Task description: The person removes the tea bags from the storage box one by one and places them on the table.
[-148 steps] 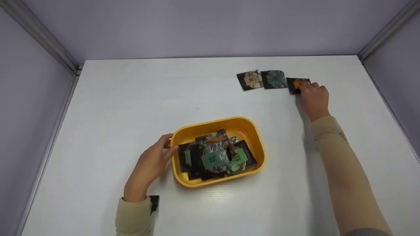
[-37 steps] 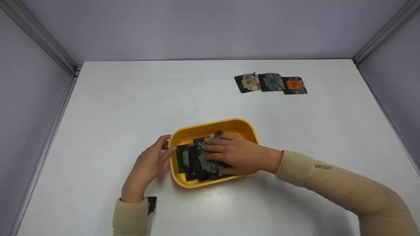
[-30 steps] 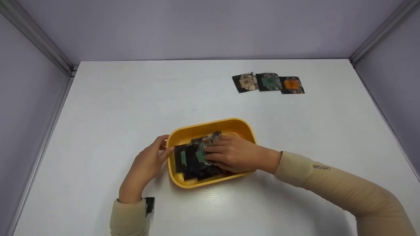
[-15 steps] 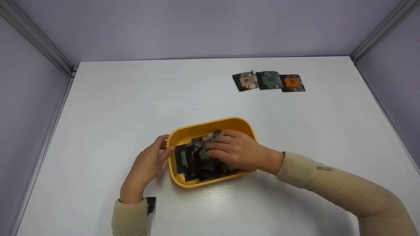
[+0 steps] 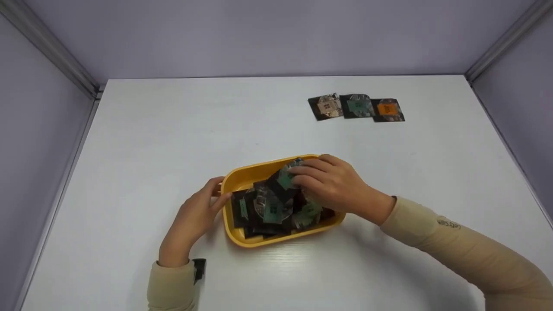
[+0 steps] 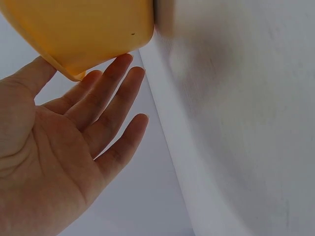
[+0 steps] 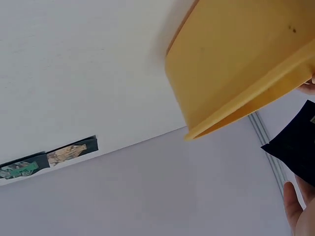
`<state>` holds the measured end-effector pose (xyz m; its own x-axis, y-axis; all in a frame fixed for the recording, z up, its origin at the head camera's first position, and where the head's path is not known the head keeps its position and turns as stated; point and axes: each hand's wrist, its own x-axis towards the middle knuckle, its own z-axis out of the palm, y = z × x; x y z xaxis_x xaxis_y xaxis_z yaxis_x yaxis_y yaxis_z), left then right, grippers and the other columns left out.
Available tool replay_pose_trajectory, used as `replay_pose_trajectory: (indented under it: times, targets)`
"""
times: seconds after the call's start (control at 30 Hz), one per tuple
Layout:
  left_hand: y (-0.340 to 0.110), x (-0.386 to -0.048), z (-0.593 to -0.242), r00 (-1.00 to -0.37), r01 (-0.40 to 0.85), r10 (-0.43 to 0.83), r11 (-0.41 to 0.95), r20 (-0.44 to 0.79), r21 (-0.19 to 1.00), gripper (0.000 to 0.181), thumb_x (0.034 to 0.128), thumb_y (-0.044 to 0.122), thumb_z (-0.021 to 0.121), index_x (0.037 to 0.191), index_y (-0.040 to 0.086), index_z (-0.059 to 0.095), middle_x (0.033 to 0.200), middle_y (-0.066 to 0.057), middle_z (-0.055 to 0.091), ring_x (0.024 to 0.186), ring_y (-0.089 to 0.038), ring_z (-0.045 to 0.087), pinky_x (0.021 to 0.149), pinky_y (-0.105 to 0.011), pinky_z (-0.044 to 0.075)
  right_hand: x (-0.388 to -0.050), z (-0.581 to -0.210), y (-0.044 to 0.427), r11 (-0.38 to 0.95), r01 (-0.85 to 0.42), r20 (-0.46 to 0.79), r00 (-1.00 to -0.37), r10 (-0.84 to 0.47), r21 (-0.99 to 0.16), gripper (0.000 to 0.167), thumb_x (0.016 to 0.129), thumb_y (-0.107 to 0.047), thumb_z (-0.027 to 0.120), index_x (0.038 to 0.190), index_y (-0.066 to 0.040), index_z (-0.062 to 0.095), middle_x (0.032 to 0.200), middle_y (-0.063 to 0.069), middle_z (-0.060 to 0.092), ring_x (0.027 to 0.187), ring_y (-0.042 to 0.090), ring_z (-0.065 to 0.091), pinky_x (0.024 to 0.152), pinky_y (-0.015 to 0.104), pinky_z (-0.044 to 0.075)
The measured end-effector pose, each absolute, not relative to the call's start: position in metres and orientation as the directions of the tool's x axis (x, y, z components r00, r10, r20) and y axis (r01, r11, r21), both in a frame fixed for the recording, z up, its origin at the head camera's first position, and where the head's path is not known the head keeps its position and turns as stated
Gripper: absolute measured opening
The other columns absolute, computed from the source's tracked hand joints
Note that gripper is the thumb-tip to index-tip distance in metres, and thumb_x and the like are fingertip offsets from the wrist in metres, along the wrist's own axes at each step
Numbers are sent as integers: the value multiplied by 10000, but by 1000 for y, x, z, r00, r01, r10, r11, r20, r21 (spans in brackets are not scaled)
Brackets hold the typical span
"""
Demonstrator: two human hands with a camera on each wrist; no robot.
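Note:
A yellow plastic tub (image 5: pixel 298 235) stands on the white table with several dark square sachets (image 5: pixel 272 211) piled in it. My left hand (image 5: pixel 194 216) holds its left end, thumb over the rim and fingers along the outer wall, as the left wrist view of the tub (image 6: pixel 98 29) also shows. Over the tub's far right part, my right hand (image 5: pixel 339 185) pinches one black sachet with a green label (image 5: pixel 285 179), tilted and raised above the pile. In the right wrist view the held sachet (image 7: pixel 295 142) appears beside the fingers, past the tub's rim.
Three sachets lie in a row at the table's back right: beige-labelled (image 5: pixel 327 106), green-labelled (image 5: pixel 357 106) and orange-labelled (image 5: pixel 388 109). A small dark object (image 5: pixel 199 268) lies partly hidden by my left sleeve. Grey-lilac walls (image 5: pixel 276 39) enclose the table's back and sides.
My right hand laid the orange-labelled sachet at the row's end, came back to the tub, felt through the pile and lifted out a green-labelled sachet. My left hand stayed on the tub.

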<state>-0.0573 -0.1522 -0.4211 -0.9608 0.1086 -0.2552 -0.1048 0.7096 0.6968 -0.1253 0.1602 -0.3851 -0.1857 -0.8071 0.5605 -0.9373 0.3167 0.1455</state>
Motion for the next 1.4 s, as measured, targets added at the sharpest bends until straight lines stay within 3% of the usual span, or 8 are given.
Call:
replay_pose_trajectory:
  times: [0.33, 0.77, 1.0, 1.27, 1.4]
  targets:
    - [-152, -57, -420, -961, -104, 107, 718, -257, 688, 491, 1043, 347, 518, 1480, 153, 407, 1307, -141, 603, 1227, -354, 544, 1039, -575, 413, -151, -375, 186, 497, -864, 604, -354, -714, 80, 135, 905, -37, 664, 1040, -36, 667, 1124, 110, 717, 918, 298, 679, 795, 419, 568]
    - [-152, -58, -420, -956, -128, 95, 717, -278, 685, 513, 1042, 357, 516, 1490, 141, 392, 1327, -145, 587, 1244, -354, 531, 1054, -575, 401, -196, -405, 222, 673, -737, 554, -533, -639, 67, 120, 964, -63, 620, 1066, -27, 672, 1112, 123, 722, 933, 303, 700, 849, 459, 568]
    - [-152, -58, -421, -956, -127, 98, 714, -277, 689, 507, 1041, 362, 514, 1488, 154, 393, 1325, -135, 588, 1254, -351, 522, 1063, -581, 388, -217, -418, 239, 745, -667, 533, -632, -562, -6, 126, 937, -40, 657, 1061, -23, 659, 1024, 143, 731, 906, 335, 695, 824, 513, 568]
    - [-152, -58, -421, -955, -132, 92, 716, -280, 686, 511, 1041, 368, 513, 1491, 159, 390, 1331, -134, 586, 1263, -354, 516, 1064, -585, 384, -240, -426, 272, 812, -583, 559, -680, -475, -19, 122, 929, -4, 640, 1049, -4, 663, 922, 171, 715, 811, 360, 681, 680, 520, 566]
    - [-152, -58, -421, -957, -127, 91, 722, -275, 680, 506, 1042, 357, 515, 1489, 153, 394, 1326, -133, 590, 1258, -357, 518, 1060, -585, 389, -249, -430, 289, 839, -545, 583, -688, -433, -20, 96, 920, 17, 640, 1014, 5, 659, 916, 183, 713, 796, 371, 677, 669, 520, 556]
